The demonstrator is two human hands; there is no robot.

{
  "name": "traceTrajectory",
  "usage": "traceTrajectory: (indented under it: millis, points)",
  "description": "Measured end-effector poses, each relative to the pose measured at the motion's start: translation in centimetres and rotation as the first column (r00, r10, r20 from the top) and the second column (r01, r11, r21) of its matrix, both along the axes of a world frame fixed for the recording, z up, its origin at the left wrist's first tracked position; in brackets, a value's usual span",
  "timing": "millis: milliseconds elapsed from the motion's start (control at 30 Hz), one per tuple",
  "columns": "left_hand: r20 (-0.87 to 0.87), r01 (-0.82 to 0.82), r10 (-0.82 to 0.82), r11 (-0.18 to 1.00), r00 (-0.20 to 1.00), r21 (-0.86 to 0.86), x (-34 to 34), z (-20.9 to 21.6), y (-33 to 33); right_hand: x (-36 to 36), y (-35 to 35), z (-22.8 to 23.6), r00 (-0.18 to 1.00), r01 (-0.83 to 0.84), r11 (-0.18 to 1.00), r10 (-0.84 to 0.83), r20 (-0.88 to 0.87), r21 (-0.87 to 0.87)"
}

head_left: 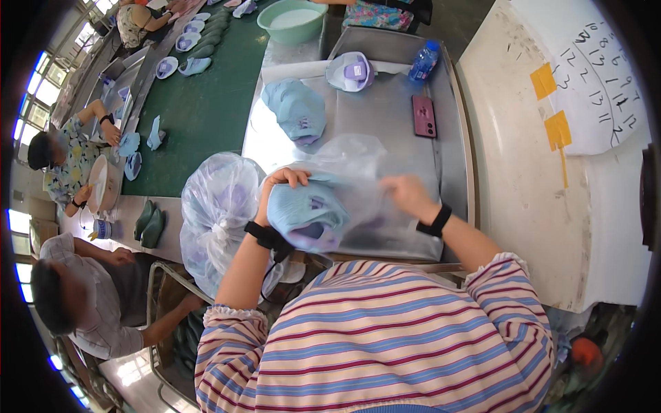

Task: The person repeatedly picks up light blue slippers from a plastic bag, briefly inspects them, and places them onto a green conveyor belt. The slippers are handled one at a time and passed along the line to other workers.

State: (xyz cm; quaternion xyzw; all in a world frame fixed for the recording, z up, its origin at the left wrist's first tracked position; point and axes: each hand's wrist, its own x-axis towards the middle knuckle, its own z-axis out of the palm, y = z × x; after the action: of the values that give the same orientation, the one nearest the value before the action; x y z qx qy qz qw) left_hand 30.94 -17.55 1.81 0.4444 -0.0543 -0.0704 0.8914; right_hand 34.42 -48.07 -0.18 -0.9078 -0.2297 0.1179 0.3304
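My left hand [275,191] is closed round the edge of a bunch of light blue shoe uppers [308,210] with purple linings, held above the metal table. A clear plastic bag [354,162] spreads from behind these uppers towards my right hand [409,197]. The right fingers are pinched at the bag's edge, slightly smeared by motion. Beyond my left hand, a stack of similar light blue uppers [295,110] lies on the table. Left of my left wrist stands a knotted, full clear bag [224,196] with purple and blue pieces inside.
The metal table [392,127] has a raised rim. On it are a pink phone [424,115], a blue bottle [423,60] and a white bowl-like holder [350,71] with a purple piece. A green basin [292,20] stands beyond. Co-workers sit left along the green conveyor [200,131].
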Motion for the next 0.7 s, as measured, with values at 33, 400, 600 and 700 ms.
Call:
traceTrajectory:
  millis: [33, 400, 600, 700]
  points:
    - [0.006, 0.121, -0.121, 0.993, 0.993, -0.008, 0.0, -0.5, 0.5, 1.3, -0.5, 0.1, 0.985, 0.171, 0.985, -0.171, 0.016, 0.018]
    - [0.262, 0.232, -0.180, 0.956, 0.948, -0.182, -0.8, 1.5, 2.2, 0.5, 3.2, 5.6, 0.955, -0.140, 0.983, 0.102, 0.278, 0.120]
    - [-0.079, 0.569, -0.675, 0.547, 0.733, 0.614, -2.6, 0.1, 2.4, 4.2, 10.5, 1.7, 0.973, -0.231, 0.968, 0.231, -0.005, -0.100]
    - [-0.049, 0.352, -0.515, 0.512, 0.856, 0.784, -4.1, 0.8, 1.1, 3.9, 12.8, -1.7, 0.937, -0.260, 0.907, 0.320, 0.138, -0.331]
